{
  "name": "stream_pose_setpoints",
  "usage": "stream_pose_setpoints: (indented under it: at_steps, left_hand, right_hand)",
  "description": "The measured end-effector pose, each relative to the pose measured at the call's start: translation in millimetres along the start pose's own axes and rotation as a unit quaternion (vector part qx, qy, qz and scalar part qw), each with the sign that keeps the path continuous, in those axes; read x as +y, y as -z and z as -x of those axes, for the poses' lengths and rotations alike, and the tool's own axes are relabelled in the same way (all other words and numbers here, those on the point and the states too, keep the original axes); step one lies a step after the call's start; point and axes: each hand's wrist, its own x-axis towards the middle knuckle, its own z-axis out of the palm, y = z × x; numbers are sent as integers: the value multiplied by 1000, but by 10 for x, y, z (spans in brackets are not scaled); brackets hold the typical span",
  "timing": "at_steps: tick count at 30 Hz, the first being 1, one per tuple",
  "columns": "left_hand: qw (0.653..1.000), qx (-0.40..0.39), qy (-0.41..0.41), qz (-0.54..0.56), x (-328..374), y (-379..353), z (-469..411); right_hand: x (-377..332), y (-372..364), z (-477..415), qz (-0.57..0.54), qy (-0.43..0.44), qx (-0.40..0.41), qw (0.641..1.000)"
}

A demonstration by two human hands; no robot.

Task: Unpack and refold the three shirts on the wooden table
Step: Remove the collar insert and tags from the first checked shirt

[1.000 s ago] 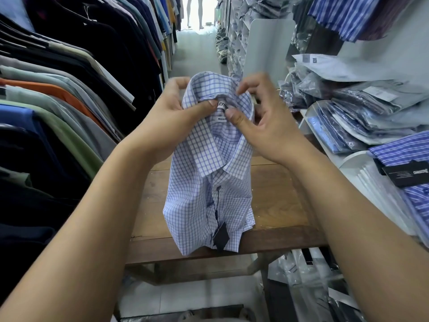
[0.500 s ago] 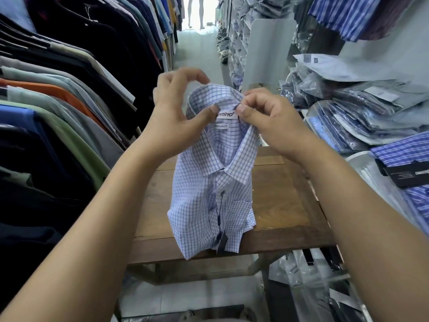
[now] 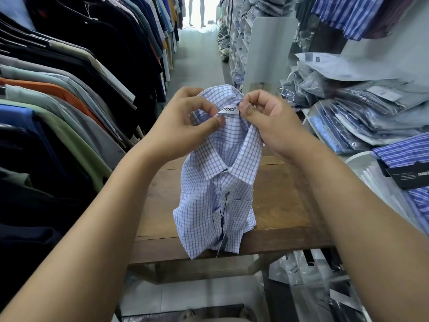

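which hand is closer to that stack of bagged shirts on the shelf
Right. The right hand pinches the checked shirt collar on the side toward the bagged shirts; the left hand grips its far side.

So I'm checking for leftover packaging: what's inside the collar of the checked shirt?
Inside the collar of the checked shirt a white brand label shows, pinched between the left hand and right hand. Deeper inside, fabric and fingers hide any inserts.

Both hands pinch the collar of a folded checked shirt (image 3: 218, 182) above the wooden table (image 3: 278, 205): left hand (image 3: 183, 126) and right hand (image 3: 267, 122) flank the neck label (image 3: 228, 111).
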Motion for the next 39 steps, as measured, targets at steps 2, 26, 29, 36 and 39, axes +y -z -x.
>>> stream_pose_setpoints:
  at_steps: [2,26,29,36,39]
  left_hand:
    - [1000,21,-12,4,-33,-14,-8]
    - [991,90,-70,-72,-51,-35,-11]
    - [998,50,-22,18,-68,-17,-5]
    - [1000,20,-8,-1,-97,-58,-15]
    - [998,23,-5,-59,-62,-32,-22]
  right_hand:
    - [26,22,-8,27,17,6,999]
    - [92,-97,-13,275,131,91,948]
    - [86,-78,-22,214,114,83,967]
    - [53,-87,-7,182,94,70,976]
    - [48,-87,-9,201,105,66,972]
